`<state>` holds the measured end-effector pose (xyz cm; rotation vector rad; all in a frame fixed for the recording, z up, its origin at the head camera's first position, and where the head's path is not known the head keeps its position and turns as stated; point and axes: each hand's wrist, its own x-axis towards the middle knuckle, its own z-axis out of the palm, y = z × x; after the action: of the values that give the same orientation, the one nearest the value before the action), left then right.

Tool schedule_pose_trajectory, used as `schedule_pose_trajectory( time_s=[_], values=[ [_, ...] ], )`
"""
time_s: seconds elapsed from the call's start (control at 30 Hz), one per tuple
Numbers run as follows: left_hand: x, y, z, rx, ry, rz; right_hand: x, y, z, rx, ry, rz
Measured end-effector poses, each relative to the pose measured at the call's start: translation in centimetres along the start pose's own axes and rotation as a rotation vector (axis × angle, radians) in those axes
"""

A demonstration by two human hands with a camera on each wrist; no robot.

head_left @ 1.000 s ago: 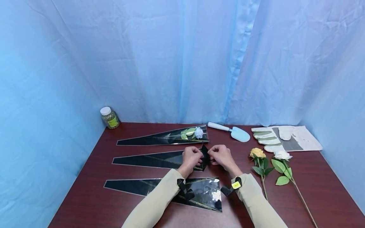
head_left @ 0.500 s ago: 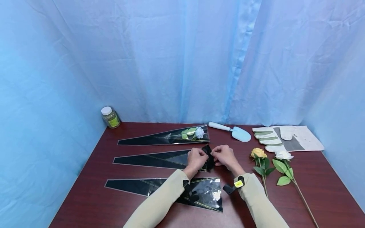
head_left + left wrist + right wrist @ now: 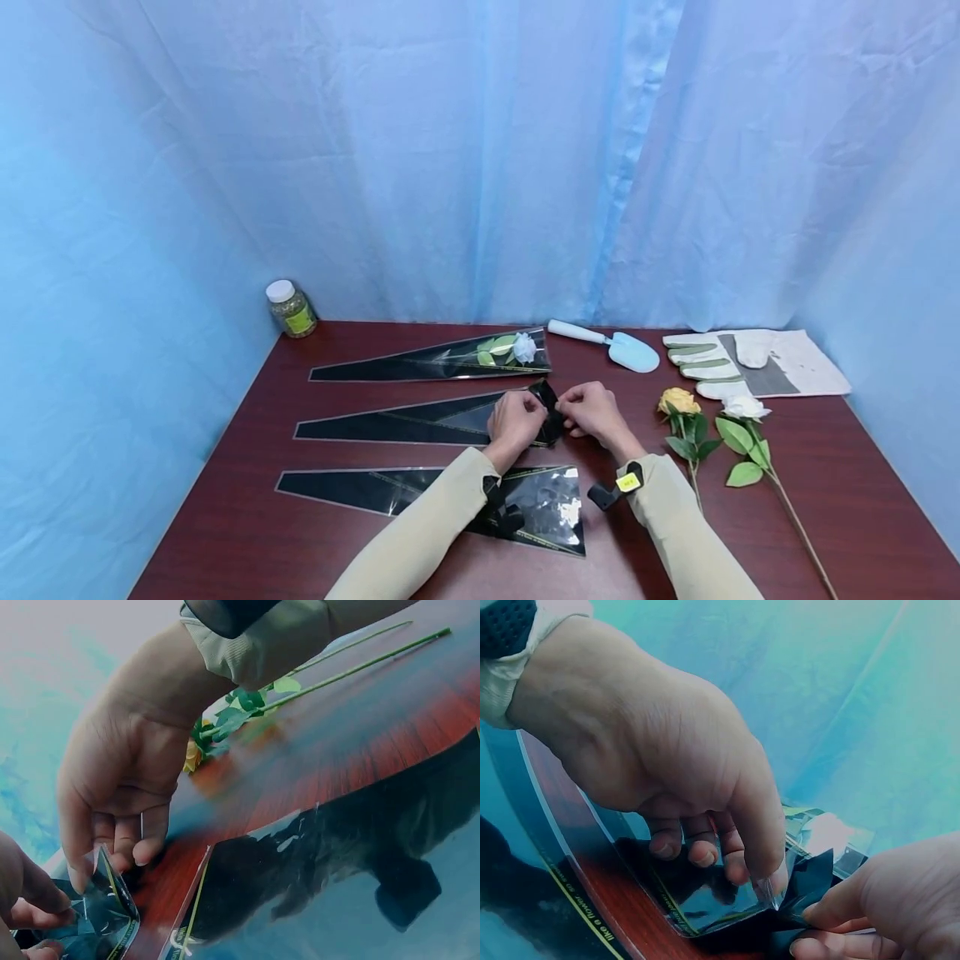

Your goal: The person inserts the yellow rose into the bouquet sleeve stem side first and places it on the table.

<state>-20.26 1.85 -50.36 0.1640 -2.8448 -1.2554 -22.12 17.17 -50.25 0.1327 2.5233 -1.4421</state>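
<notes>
The middle one of three tapered flower sleeves (image 3: 420,421), black with a clear front, lies with its wide end raised between both hands. My left hand (image 3: 516,421) pinches the clear film (image 3: 771,896) at the sleeve's mouth between thumb and finger, its other fingers loosely curled. Just to the right, my right hand (image 3: 592,412) pinches the black film (image 3: 810,881) at the same end. The mouth looks crumpled and folded between the fingertips. In the left wrist view the right hand (image 3: 127,757) reaches down to the sleeve's corner.
Behind lies a sleeve holding a pale blue rose (image 3: 524,348); a flat sleeve (image 3: 337,490) lies in front, under the left forearm. A trowel (image 3: 632,352), gloves (image 3: 810,367), a yellow rose (image 3: 678,402) and a white rose (image 3: 744,407) lie to the right. A jar (image 3: 291,310) stands back left.
Both hands have shifted slightly right along the middle sleeve's wide end. Its black film, earlier standing up in a point, is now more bunched between the fingers.
</notes>
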Motion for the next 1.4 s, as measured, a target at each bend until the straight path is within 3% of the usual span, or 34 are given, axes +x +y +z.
schedule_pose_trajectory(
  time_s=[0.23,0.47,0.7,1.0,1.4],
  values=[
    [0.0,-0.2,0.0,-0.037,-0.006,0.01,0.0,-0.2,0.0,0.0,-0.004,-0.002],
    [0.2,-0.4,-0.3,-0.144,-0.037,0.001,0.0,-0.2,0.0,0.007,-0.005,0.001],
    [0.3,-0.7,-0.5,-0.212,-0.051,0.034,0.0,-0.2,-0.1,-0.003,-0.007,-0.001],
    [0.7,-0.7,-0.8,-0.234,-0.102,-0.029,0.1,-0.2,-0.2,0.008,-0.004,0.006],
    [0.9,-1.0,-1.1,-0.373,-0.206,-0.076,0.0,0.1,-0.3,0.017,0.006,-0.013]
  ],
)
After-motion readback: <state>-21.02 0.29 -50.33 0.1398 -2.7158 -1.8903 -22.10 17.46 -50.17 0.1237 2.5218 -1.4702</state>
